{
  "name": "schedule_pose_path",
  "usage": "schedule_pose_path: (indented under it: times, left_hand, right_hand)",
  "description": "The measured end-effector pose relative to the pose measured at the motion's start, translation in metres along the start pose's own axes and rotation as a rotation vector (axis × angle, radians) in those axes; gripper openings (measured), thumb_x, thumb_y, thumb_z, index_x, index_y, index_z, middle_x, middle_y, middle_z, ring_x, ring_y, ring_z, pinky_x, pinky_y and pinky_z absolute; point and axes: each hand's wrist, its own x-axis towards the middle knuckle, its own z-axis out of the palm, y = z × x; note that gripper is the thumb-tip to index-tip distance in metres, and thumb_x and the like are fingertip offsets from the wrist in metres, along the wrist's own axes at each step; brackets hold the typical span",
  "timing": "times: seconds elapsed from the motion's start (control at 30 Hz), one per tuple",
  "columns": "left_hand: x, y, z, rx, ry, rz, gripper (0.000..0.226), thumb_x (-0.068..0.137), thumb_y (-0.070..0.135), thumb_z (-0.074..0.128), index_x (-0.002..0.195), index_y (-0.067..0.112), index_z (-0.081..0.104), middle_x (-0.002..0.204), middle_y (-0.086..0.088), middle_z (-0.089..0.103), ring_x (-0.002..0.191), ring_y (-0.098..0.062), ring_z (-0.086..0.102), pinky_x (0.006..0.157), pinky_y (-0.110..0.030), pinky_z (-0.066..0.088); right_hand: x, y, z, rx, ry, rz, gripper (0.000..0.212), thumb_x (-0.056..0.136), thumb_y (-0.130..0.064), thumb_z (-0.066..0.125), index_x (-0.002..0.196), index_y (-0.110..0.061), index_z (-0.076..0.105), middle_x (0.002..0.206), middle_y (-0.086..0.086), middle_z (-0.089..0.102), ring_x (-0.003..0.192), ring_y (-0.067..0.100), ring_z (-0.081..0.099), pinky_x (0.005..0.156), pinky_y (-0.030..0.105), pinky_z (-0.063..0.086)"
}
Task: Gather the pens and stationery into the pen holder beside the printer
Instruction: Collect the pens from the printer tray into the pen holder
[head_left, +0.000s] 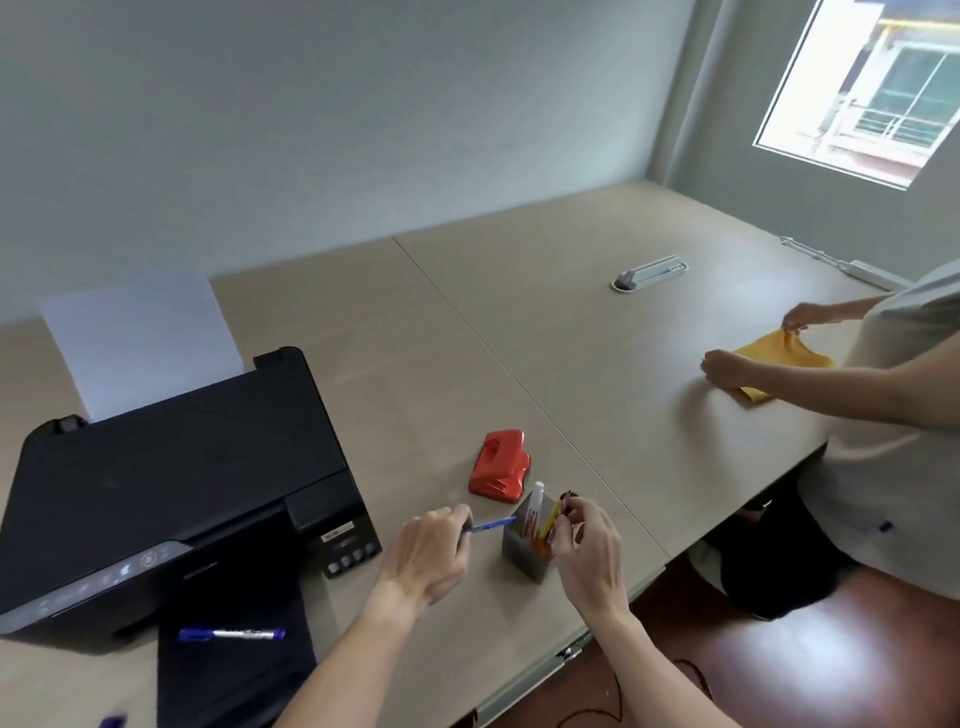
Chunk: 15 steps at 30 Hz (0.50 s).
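— Well, where do the hands stand?

— The left hand (434, 548) pinches a blue pen (491, 524) by its near end, tip pointing at the rim of the grey pen holder (522, 553). The right hand (584, 545) pinches a yellow pen (550, 518) that leans in the holder's mouth, next to a white glue tube (535, 506) already standing inside.

— And the holder itself?

— On the table (467, 338), just right of the black printer (171, 493), with a red hole punch (500, 466) close behind it.

— How should the person finish this step well?

— Probably tip the blue pen upright before letting go, so it drops in lengthwise and doesn't knock the rim. The right hand could steady the yellow pen aside to keep the opening free; the holder looks light and might tip if pushed sideways.

— Anything left after that?

— A blue-capped marker (232, 634) lies in front of the printer, well apart from the holder, and something blue shows at the lower edge, too cropped to name.
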Motion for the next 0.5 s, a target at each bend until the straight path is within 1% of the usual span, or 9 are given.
schedule_pose_path:
  times: [0.07,0.1,0.13,0.2,0.3,0.33,0.4,0.5]
  left_hand:
    - [0.009,0.003,-0.002,-0.011,0.003,0.009,0.016,0.089,0.029,0.048,0.094,0.023,0.062,0.091,-0.003,0.063,0.084,-0.032,0.065,0.071,-0.043,0.052]
    - [0.014,0.004,-0.002,-0.016,0.005,0.012,0.018,0.089,0.027,0.050,0.096,0.022,0.066,0.094,-0.003,0.061,0.083,-0.032,0.065,0.072,-0.043,0.053]
    - [0.019,0.006,-0.002,-0.025,0.006,0.014,0.020,0.088,0.023,0.051,0.097,0.021,0.069,0.095,-0.003,0.058,0.082,-0.033,0.065,0.072,-0.043,0.053]
    - [0.027,0.011,-0.002,-0.038,0.008,0.031,0.028,0.086,0.013,0.048,0.100,0.019,0.072,0.096,-0.005,0.056,0.081,-0.034,0.064,0.073,-0.043,0.053]
    - [0.038,0.023,-0.002,-0.077,0.004,0.089,0.035,0.083,0.005,0.047,0.107,0.016,0.071,0.101,-0.006,0.061,0.088,-0.032,0.065,0.079,-0.040,0.055]
    - [0.042,0.026,-0.001,-0.104,0.002,0.105,0.035,0.084,0.004,0.049,0.110,0.015,0.069,0.104,-0.006,0.063,0.091,-0.031,0.065,0.081,-0.039,0.055]
    - [0.047,0.031,0.002,-0.179,0.004,0.139,0.031,0.085,0.003,0.052,0.111,0.015,0.066,0.109,-0.007,0.065,0.095,-0.029,0.065,0.084,-0.039,0.056]
    - [0.049,0.032,0.006,-0.278,0.016,0.180,0.031,0.089,0.003,0.054,0.117,0.014,0.060,0.119,-0.008,0.064,0.103,-0.026,0.064,0.089,-0.037,0.056]
  right_hand:
    - [-0.004,0.002,-0.002,-0.011,-0.004,0.029,0.016,0.092,-0.010,0.053,0.106,-0.013,0.061,0.096,0.003,0.062,0.085,0.012,0.056,0.070,0.013,0.038]
    - [-0.006,0.003,-0.004,-0.014,-0.001,0.043,0.017,0.093,-0.010,0.051,0.107,-0.012,0.061,0.096,0.003,0.062,0.085,0.013,0.056,0.072,0.015,0.038]
    - [-0.008,0.005,-0.007,-0.020,0.001,0.059,0.017,0.094,-0.010,0.050,0.108,-0.011,0.060,0.097,0.004,0.062,0.086,0.015,0.057,0.075,0.020,0.041]
    - [-0.012,0.010,-0.012,-0.035,-0.006,0.098,0.020,0.094,-0.010,0.048,0.111,-0.011,0.058,0.098,0.004,0.061,0.089,0.016,0.057,0.080,0.027,0.044]
    - [-0.020,0.019,-0.019,-0.062,-0.020,0.154,0.018,0.093,-0.010,0.047,0.109,-0.014,0.057,0.096,0.001,0.060,0.089,0.014,0.057,0.082,0.030,0.047]
    - [-0.024,0.022,-0.021,-0.081,-0.027,0.161,0.016,0.093,-0.010,0.048,0.105,-0.015,0.058,0.094,0.000,0.060,0.088,0.013,0.057,0.081,0.029,0.047]
    - [-0.031,0.030,-0.022,-0.128,-0.056,0.159,0.012,0.092,-0.010,0.050,0.090,-0.017,0.060,0.085,-0.003,0.062,0.081,0.011,0.057,0.073,0.027,0.046]
    - [-0.042,0.042,-0.019,-0.200,-0.168,0.152,0.021,0.091,-0.015,0.051,0.069,-0.018,0.052,0.069,-0.005,0.058,0.067,0.012,0.053,0.063,0.033,0.046]
